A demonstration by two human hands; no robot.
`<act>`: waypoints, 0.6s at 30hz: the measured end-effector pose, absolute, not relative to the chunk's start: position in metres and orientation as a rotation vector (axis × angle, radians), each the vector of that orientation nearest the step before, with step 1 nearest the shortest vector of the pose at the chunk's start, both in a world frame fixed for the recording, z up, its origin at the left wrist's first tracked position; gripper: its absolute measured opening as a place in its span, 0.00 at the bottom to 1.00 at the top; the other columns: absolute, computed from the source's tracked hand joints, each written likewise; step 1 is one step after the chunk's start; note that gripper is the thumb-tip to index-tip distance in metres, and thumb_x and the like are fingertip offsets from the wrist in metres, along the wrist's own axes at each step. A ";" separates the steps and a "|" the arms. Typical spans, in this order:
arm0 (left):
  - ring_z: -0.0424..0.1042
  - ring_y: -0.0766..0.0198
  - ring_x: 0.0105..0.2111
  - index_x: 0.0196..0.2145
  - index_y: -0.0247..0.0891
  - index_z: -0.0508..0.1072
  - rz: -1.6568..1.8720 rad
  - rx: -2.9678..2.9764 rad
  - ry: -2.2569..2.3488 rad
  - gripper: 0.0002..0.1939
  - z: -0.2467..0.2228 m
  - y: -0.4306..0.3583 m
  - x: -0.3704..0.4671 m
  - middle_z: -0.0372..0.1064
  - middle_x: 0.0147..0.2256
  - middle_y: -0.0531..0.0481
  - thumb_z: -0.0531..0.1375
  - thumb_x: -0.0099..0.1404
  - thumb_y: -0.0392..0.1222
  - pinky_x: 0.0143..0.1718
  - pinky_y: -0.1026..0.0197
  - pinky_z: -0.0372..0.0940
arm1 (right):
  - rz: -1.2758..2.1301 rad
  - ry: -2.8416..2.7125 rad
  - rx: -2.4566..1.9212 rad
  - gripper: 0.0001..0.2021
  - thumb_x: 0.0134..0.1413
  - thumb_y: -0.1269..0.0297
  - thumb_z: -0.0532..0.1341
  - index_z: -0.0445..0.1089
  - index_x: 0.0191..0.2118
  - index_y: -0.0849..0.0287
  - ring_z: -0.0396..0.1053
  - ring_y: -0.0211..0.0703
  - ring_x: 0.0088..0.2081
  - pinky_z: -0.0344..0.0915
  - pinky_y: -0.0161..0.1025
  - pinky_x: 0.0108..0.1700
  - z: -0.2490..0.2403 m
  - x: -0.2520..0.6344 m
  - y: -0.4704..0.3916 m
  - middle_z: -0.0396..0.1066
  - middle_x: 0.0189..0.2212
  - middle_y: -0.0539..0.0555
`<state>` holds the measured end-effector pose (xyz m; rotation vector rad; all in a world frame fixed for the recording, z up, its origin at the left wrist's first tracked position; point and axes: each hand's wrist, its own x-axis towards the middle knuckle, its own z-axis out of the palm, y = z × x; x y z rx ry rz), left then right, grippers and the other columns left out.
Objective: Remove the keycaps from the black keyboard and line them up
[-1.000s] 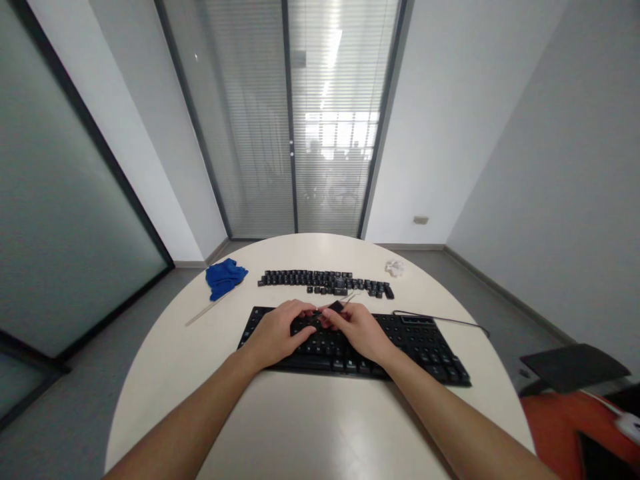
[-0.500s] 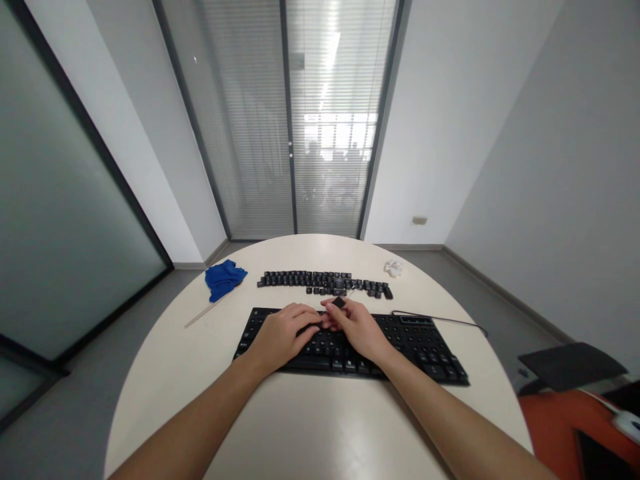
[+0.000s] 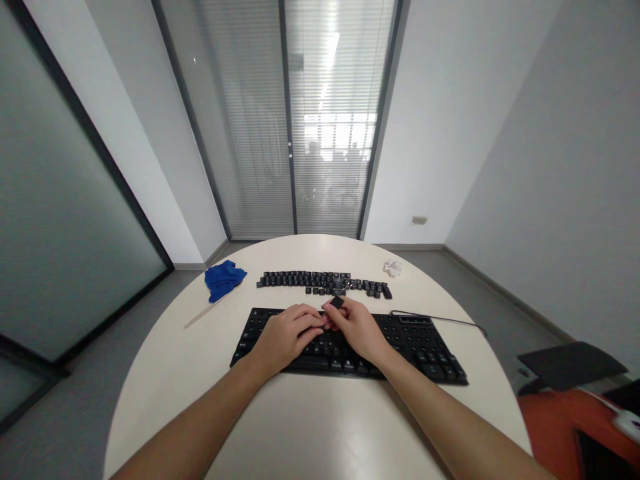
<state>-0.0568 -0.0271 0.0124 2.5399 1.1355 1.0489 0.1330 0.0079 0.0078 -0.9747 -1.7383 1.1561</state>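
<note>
A black keyboard [image 3: 425, 343] lies across the table, with many of its keycaps off. Above its middle my right hand [image 3: 356, 328] is closed on a small black piece [image 3: 337, 303], which looks like the handle of a thin tool pointing away. My left hand [image 3: 290, 333] rests over the keyboard's left half, its fingertips pressed together and meeting the right fingertips. What the left fingers hold, if anything, is too small to make out. Loose black keycaps [image 3: 300, 279] lie in rows behind the keyboard.
A blue cloth [image 3: 224, 280] and a thin wooden stick [image 3: 210, 310] lie at the left on the round table [image 3: 310, 427]. Crumpled white tissue [image 3: 393, 268] is at the back right. The keyboard's cable [image 3: 450, 320] runs to the right edge. An orange chair [image 3: 555, 427] stands beyond.
The small black piece in my right hand has shifted slightly, and the thin metal part beyond it has turned a little. My hands otherwise stay nearly in place.
</note>
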 end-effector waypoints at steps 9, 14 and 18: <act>0.72 0.60 0.38 0.42 0.42 0.74 1.138 2.287 1.398 0.07 0.007 -0.023 -0.059 0.75 0.39 0.50 0.58 0.67 0.42 0.42 0.56 0.68 | 0.982 -1.797 -1.067 0.18 0.61 0.49 0.57 0.73 0.35 0.61 0.73 0.44 0.32 0.67 0.38 0.38 0.000 0.137 0.013 0.76 0.29 0.54; 0.72 0.59 0.39 0.42 0.42 0.75 1.199 2.165 1.596 0.11 0.000 -0.005 -0.079 0.75 0.40 0.49 0.60 0.61 0.37 0.40 0.56 0.69 | 1.019 -1.745 -1.107 0.19 0.60 0.48 0.57 0.72 0.34 0.61 0.74 0.46 0.33 0.68 0.39 0.37 0.005 0.145 0.020 0.77 0.30 0.57; 0.74 0.60 0.34 0.39 0.41 0.77 1.158 2.061 1.714 0.10 -0.001 0.017 -0.094 0.76 0.37 0.49 0.59 0.59 0.37 0.36 0.59 0.69 | 1.015 -1.744 -1.103 0.19 0.60 0.48 0.57 0.71 0.32 0.61 0.74 0.45 0.32 0.68 0.39 0.38 0.011 0.149 0.020 0.77 0.30 0.57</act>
